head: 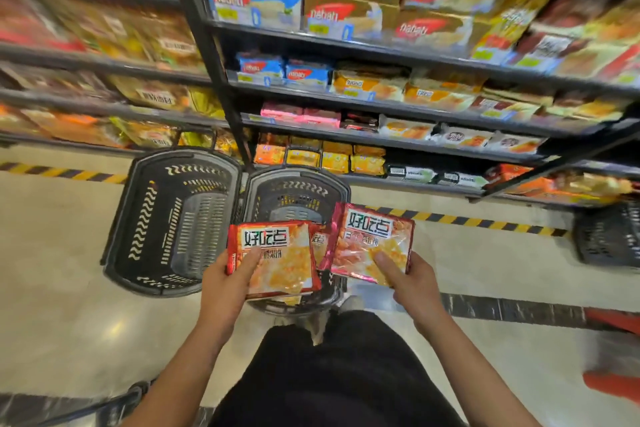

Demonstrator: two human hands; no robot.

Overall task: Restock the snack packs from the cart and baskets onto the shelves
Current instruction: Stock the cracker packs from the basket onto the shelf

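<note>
Two red snack packs, one per hand: your left hand [227, 282] grips the left pack [273, 258], thumb on its face; your right hand [412, 282] grips the right pack [372, 243] likewise. Both are held above the nearer basket [294, 191]; a second basket [173, 218] sits beside it, below the stocked shelves [381, 146].

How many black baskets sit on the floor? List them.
3: the left basket beside the middle basket, which is partly hidden by the held packs, and one at the right edge.
</note>
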